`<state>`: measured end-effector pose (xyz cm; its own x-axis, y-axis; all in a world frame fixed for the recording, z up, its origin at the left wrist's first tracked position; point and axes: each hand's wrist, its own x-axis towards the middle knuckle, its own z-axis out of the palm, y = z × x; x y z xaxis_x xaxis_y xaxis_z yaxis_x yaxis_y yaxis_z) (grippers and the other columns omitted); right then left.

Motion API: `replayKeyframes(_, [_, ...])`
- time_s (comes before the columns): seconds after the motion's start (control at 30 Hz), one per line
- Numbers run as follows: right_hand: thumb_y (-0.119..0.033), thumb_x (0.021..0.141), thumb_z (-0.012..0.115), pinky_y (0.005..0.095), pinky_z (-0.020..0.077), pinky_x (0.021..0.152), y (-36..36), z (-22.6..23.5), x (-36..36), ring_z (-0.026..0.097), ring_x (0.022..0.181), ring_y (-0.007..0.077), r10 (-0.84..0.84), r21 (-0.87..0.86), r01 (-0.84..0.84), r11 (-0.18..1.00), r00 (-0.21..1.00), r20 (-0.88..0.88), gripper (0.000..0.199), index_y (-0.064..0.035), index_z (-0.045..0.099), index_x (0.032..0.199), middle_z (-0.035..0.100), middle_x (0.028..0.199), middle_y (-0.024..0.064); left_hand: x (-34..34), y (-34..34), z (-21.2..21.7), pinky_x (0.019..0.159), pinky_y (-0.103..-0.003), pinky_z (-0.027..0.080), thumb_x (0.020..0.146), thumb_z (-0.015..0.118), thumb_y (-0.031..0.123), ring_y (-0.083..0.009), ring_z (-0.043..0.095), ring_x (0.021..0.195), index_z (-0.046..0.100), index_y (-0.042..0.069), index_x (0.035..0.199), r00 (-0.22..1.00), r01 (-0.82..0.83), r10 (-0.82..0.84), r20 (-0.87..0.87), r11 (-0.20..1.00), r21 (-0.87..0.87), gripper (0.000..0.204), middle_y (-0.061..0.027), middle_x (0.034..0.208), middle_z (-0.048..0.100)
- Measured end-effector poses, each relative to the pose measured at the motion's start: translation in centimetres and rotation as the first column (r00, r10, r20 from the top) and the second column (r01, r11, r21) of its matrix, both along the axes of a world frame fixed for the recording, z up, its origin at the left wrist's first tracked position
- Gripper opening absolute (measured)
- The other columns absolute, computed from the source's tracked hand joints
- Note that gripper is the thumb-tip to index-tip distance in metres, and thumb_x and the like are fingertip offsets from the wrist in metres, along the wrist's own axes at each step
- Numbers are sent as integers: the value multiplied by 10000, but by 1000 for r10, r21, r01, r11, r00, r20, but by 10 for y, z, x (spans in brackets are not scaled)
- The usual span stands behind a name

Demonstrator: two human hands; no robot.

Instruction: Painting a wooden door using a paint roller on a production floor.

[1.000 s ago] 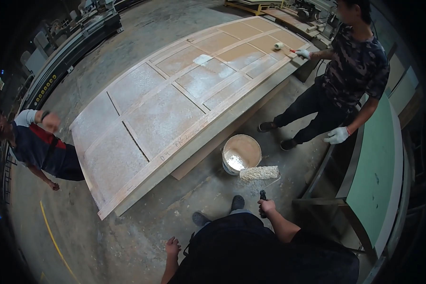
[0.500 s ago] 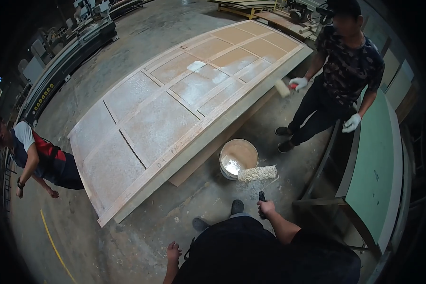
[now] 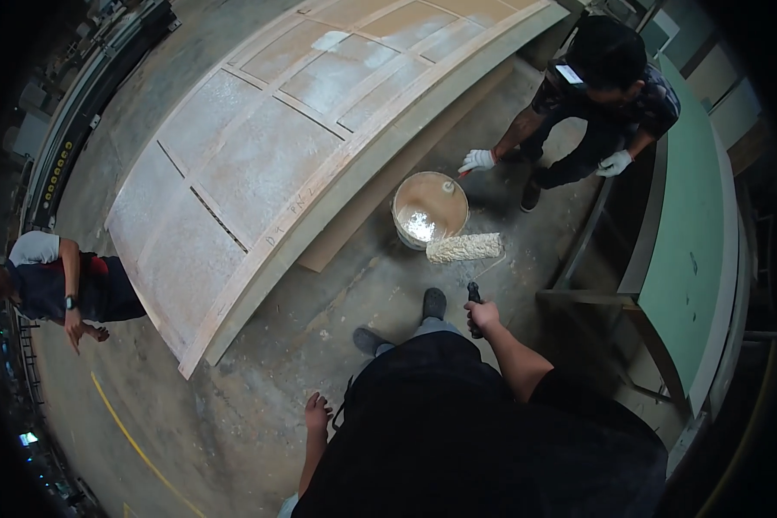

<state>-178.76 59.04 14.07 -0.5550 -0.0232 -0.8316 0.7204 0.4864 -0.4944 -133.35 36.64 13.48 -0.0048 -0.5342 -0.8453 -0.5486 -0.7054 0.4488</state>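
R hand (image 3: 484,316) gripping roller (image 3: 464,249); L hand (image 3: 318,413) empty, half-open. Panel (image 3: 263,160) looks part-coated — near end white; far end mostly bare.

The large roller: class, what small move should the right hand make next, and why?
Probably ease the large roller slightly back from the bucket: the right hand grips it, its coated end overlaps the bucket in this view, and a co-worker's gloved hand holds a smaller roller there, so room may be tight.
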Motion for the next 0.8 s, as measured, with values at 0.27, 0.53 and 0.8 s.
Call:
replayKeyframes(0.27, [-123,781,647,373,429,403,8,-7,20,516,451,200,28,54,-29,998,999,21,207,29,543,874,534,631,86,7,-4,10,560,-305,500,887,559,204,-172,595,688,476,96,1341,999,25,-24,39,1000,-11,474,-94,1019,617])
replayKeyframes(0.53, [-118,784,637,360,420,385,12,-1,21,508,432,191,56,40,-55,998,998,-31,173,10,535,838,517,617,75,-9,-8,9,562,-300,503,880,567,202,-163,602,697,489,102,1334,999,44,-44,19,998,-37,471,-77,1001,622])
replayKeyframes(0.8, [-91,804,605,348,408,357,-1,18,19,491,417,169,20,-15,-22,1000,990,-138,160,-21,482,880,489,605,54,-4,-8,7,544,-291,496,874,573,197,-154,595,679,496,97,1328,1000,8,-8,-7,999,-46,471,-68,961,619])
